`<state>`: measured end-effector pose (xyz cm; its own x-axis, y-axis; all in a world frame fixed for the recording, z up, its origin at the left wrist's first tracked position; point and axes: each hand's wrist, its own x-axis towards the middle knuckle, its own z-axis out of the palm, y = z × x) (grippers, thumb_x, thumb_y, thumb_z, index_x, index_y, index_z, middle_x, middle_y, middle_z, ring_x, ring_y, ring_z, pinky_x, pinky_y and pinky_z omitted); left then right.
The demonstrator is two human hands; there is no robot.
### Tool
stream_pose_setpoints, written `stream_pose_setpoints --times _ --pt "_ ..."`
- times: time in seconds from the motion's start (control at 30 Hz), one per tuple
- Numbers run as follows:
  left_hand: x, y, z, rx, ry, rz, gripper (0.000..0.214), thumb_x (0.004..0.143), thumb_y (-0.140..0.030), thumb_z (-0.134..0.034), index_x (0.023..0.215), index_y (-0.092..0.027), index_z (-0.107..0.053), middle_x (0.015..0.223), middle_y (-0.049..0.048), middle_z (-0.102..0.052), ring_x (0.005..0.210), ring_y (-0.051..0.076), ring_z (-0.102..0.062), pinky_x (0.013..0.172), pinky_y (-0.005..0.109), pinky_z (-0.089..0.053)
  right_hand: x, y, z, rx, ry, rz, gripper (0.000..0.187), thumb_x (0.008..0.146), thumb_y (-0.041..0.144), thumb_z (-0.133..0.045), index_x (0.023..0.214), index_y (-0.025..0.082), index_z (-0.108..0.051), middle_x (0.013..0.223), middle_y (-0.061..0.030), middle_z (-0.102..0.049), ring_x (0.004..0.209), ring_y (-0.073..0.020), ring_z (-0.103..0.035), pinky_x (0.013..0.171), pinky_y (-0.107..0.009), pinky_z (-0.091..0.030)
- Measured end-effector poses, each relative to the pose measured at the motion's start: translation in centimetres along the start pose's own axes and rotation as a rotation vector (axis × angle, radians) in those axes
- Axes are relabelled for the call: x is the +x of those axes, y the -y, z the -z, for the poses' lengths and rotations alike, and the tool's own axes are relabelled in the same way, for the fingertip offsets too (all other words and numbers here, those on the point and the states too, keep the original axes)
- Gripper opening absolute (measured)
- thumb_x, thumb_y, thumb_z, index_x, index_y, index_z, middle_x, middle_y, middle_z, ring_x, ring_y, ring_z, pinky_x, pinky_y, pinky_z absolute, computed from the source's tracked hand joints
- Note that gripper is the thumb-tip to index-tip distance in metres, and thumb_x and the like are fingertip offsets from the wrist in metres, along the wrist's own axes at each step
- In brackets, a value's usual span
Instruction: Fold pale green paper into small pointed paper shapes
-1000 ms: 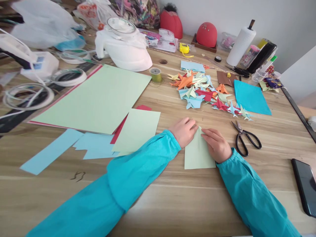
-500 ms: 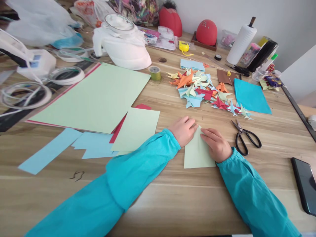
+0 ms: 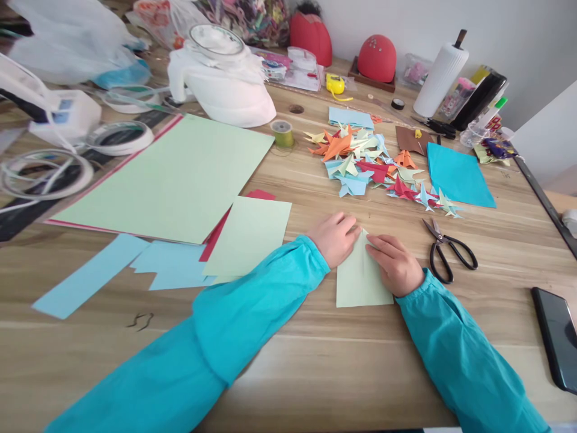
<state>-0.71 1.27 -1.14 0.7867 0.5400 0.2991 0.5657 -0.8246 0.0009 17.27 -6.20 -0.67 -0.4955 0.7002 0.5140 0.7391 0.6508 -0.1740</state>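
Observation:
A small pale green paper (image 3: 360,282) lies on the wooden table (image 3: 315,361) in front of me, its top folded to a point. My left hand (image 3: 334,238) presses on its upper left corner with the fingers curled down. My right hand (image 3: 395,263) presses on the upper right fold, fingers together and bent onto the sheet. Both arms wear teal sleeves. Black scissors (image 3: 448,251) lie just right of my right hand.
A heap of folded paper shapes (image 3: 374,168) lies beyond my hands. A large green sheet (image 3: 175,177), a smaller green sheet (image 3: 250,234) and blue offcuts (image 3: 117,270) lie left. A teal sheet (image 3: 457,175), a phone (image 3: 556,337), tape rolls (image 3: 121,137), a paper towel roll (image 3: 439,75).
Both hands stay pressed on the green paper; only the view has shifted slightly.

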Motion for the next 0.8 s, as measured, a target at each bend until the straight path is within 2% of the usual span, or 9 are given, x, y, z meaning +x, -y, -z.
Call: stream_pose_setpoints --times 0.33,0.63,0.8 --pt "-0.03 -0.09 0.02 0.004 -0.01 0.008 0.023 0.082 -0.02 -0.043 0.098 -0.014 -0.059 0.089 0.0091 -0.052 0.082 0.022 -0.044 0.07 0.035 -0.039 -0.29 0.18 -0.11 -0.108 0.059 -0.02 0.032 0.083 0.004 -0.038 0.099 0.012 -0.065 0.11 -0.0134 -0.062 0.103 -0.0233 -0.052 0.083 -0.04 -0.051" --pt "-0.18 0.05 -0.27 -0.012 -0.045 -0.005 0.026 0.082 -0.019 -0.043 0.102 -0.012 -0.059 0.091 0.0101 -0.052 0.083 0.022 -0.044 0.072 0.035 -0.041 -0.18 0.25 -0.06 -0.141 0.041 0.0 0.03 0.084 0.005 -0.038 0.096 0.009 -0.066 0.108 -0.0142 -0.064 0.099 -0.0235 -0.053 0.081 -0.038 -0.052" --pt "-0.16 0.02 -0.37 -0.015 -0.053 0.003 0.027 0.082 -0.02 -0.042 0.102 -0.012 -0.059 0.091 0.0101 -0.053 0.083 0.023 -0.044 0.072 0.036 -0.041 -0.17 0.3 -0.07 -0.115 0.049 -0.026 0.031 0.085 0.006 -0.037 0.097 0.011 -0.066 0.108 -0.0141 -0.063 0.101 -0.0228 -0.053 0.082 -0.039 -0.051"
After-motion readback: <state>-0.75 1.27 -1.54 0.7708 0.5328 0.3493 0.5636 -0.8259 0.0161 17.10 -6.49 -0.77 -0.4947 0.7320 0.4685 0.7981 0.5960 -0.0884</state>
